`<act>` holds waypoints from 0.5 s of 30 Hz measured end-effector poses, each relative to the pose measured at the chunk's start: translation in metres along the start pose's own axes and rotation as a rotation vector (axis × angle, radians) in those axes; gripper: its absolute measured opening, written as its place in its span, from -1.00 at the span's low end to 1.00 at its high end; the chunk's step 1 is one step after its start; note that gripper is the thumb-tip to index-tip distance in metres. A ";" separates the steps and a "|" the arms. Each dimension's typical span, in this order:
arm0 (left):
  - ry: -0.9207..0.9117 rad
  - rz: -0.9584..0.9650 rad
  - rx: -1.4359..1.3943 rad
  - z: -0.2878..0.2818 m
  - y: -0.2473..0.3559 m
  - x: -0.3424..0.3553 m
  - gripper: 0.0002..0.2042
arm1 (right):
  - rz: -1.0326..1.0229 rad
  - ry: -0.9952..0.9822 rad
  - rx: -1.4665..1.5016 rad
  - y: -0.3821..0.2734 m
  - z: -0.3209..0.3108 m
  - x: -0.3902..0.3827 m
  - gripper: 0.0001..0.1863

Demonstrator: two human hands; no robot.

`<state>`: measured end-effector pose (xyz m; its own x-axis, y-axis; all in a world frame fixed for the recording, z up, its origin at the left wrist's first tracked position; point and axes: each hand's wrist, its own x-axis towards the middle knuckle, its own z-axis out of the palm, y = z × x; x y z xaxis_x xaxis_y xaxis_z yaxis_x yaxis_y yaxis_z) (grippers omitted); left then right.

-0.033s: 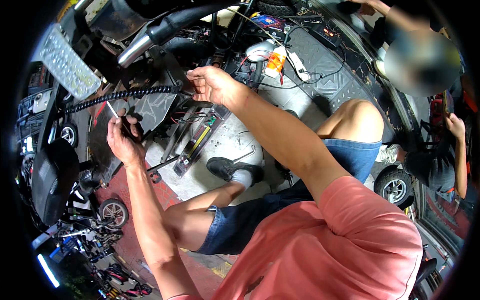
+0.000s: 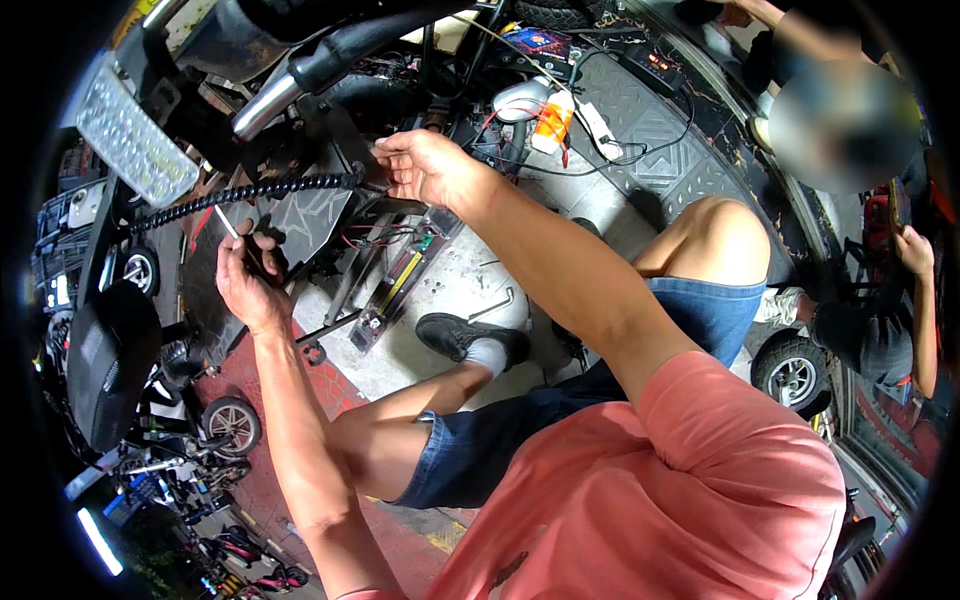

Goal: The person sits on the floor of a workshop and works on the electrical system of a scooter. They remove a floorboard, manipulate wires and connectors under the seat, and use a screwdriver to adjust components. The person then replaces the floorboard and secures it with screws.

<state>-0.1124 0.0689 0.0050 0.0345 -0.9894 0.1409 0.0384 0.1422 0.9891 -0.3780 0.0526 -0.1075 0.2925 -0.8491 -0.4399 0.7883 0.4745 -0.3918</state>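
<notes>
Between the fingers of my left hand [image 2: 253,285] is a thin white cigarette [image 2: 227,221], pointing up and away. My right hand [image 2: 425,172] reaches to a dark metal bracket [image 2: 345,140] with its fingers curled; what they grip is hidden. A black spiral-wrapped cable [image 2: 245,190] runs from the left and ends beside my right fingertips. Above it stretches a fork tube [image 2: 268,108] with a bright metal sleeve. At the left hangs a lamp [image 2: 138,135] with a clear studded lens. Under my right wrist lies an opened frame section [image 2: 400,275] with thin wires.
Beyond my right arm are a white-and-orange bottle [image 2: 552,122], a white power strip [image 2: 600,130] and a small box with lit digits [image 2: 650,70]. A hex key [image 2: 495,305] lies by my shoe. Another person's hand [image 2: 913,250] shows at right. Parked scooters [image 2: 230,428] stand lower left.
</notes>
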 end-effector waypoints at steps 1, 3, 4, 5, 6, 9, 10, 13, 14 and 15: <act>0.005 -0.002 0.020 0.002 0.002 -0.001 -0.74 | -0.004 0.007 0.020 -0.003 -0.001 0.000 -0.86; 0.022 -0.011 0.034 0.004 0.003 -0.002 -0.73 | 0.058 0.007 -0.004 -0.009 -0.002 -0.001 -0.86; 0.029 -0.017 0.036 0.005 0.002 -0.003 -0.73 | 0.087 0.010 -0.019 -0.013 -0.002 -0.003 -0.86; 0.006 -0.026 0.018 0.000 -0.001 -0.001 -0.73 | 0.099 -0.007 -0.031 -0.012 -0.002 -0.001 -0.82; 0.004 -0.029 0.005 0.000 -0.001 0.000 -0.74 | 0.118 -0.029 -0.045 -0.014 -0.003 -0.001 -0.82; 0.022 -0.035 0.031 0.001 -0.003 0.001 -0.74 | 0.167 -0.058 -0.081 -0.015 -0.007 -0.001 -0.81; 0.030 -0.041 0.036 0.001 -0.002 0.001 -0.74 | 0.180 -0.071 -0.077 -0.013 -0.008 0.000 -0.81; 0.027 -0.051 0.037 0.002 -0.001 0.002 -0.74 | 0.207 -0.102 -0.055 -0.010 -0.012 0.005 -0.85; 0.027 -0.047 0.042 0.003 -0.001 0.002 -0.74 | 0.202 -0.098 -0.045 -0.008 -0.015 0.006 -0.85; 0.025 -0.048 0.042 0.002 -0.001 0.002 -0.74 | 0.199 -0.097 -0.038 -0.005 -0.015 0.006 -0.85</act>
<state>-0.1146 0.0669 0.0048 0.0585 -0.9940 0.0922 -0.0013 0.0923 0.9957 -0.3885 0.0484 -0.1199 0.4924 -0.7552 -0.4328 0.6894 0.6419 -0.3357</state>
